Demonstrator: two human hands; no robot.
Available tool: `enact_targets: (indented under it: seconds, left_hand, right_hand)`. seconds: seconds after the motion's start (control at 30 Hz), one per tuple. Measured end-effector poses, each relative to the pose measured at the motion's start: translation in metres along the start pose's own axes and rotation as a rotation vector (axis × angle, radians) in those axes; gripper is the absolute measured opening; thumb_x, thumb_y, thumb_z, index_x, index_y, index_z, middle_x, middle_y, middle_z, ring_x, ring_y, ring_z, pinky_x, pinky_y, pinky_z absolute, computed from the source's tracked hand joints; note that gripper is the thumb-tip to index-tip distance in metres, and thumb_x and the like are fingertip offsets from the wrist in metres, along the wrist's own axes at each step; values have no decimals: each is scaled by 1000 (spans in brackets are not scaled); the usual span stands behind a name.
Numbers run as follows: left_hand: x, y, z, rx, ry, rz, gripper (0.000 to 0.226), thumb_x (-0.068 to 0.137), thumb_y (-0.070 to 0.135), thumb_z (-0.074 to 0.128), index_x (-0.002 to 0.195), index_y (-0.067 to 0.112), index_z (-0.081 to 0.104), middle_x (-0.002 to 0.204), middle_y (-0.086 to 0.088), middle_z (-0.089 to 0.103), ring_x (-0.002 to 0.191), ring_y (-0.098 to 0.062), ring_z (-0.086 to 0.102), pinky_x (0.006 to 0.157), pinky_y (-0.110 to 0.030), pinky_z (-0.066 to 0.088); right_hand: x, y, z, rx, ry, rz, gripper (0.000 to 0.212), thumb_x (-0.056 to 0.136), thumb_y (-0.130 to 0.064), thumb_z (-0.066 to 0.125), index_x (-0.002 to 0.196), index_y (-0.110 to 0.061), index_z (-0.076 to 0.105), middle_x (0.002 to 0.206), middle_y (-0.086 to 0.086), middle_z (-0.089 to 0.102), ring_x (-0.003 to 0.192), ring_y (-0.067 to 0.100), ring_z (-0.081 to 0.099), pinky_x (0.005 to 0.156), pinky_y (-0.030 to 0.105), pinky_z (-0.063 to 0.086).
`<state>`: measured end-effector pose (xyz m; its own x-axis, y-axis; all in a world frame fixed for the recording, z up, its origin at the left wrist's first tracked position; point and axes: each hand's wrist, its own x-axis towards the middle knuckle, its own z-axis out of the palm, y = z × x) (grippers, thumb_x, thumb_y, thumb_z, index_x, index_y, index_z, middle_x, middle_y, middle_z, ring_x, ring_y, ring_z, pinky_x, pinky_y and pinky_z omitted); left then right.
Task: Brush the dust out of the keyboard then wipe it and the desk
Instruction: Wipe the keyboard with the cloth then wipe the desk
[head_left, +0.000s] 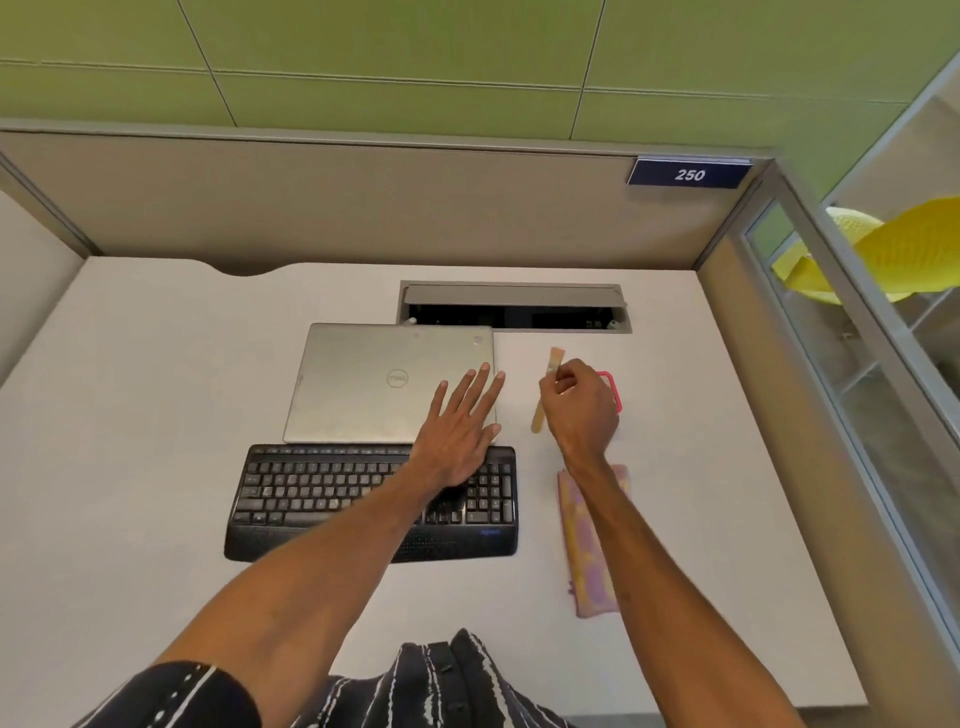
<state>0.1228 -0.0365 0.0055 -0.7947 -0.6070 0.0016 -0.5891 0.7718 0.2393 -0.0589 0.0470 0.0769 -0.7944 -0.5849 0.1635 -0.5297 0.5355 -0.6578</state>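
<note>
A black keyboard lies on the white desk, just in front of a closed silver laptop. My left hand hovers with straight, spread fingers over the keyboard's right end and the laptop's near right corner. To its right, my right hand pinches a small wooden brush, bristles pointing away from me. A folded pink and yellow cloth lies on the desk under my right forearm.
A red-framed object lies partly hidden behind my right hand. An open cable hatch sits at the back of the desk. Grey partition walls enclose the desk on three sides, with a glass panel on the right.
</note>
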Motion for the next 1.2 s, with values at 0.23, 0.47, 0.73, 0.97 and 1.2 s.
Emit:
enact_targets:
  seconds: [0.23, 0.47, 0.73, 0.97, 1.2]
  left_hand:
    - [16, 35, 6, 8, 66, 81, 76, 118, 48, 29, 174, 26, -17, 184, 1, -18, 171, -21, -8, 137, -57, 8]
    - [39, 64, 14, 18, 49, 132, 75, 118, 49, 25, 174, 24, -18, 183, 0, -20, 170, -21, -12, 137, -56, 6]
    - [53, 79, 30, 24, 5, 171, 74, 119, 50, 27, 175, 22, -12, 184, -1, -16, 171, -23, -10, 137, -57, 6]
    - [54, 79, 38, 58, -65, 187, 71, 114, 55, 5, 176, 23, -8, 184, 1, -13, 170, -24, -12, 137, -56, -3]
    - [52, 80, 43, 60, -59, 174, 70, 115, 56, 5, 175, 25, -11, 184, 2, -15, 170, -23, -14, 136, -52, -9]
  right_hand:
    - [21, 31, -46, 97, 160, 51, 28, 99, -51, 59, 92, -25, 66, 90, -12, 72, 77, 12, 65, 61, 21, 40]
    - [45, 64, -67, 131, 232, 140, 19, 102, -42, 59, 95, -26, 66, 91, -11, 71, 82, 14, 67, 66, 28, 47]
    - [60, 85, -37, 82, 40, 65, 13, 95, -33, 74, 101, -21, 74, 110, -3, 67, 96, 17, 68, 86, 42, 57]
    - [62, 86, -9, -39, -148, 141, 27, 92, -41, 77, 105, -17, 80, 127, 1, 63, 114, 22, 63, 97, 44, 49]
    - [58, 86, -1, -131, -163, 172, 29, 94, -36, 76, 113, -14, 77, 132, 2, 62, 116, 24, 63, 99, 42, 50]
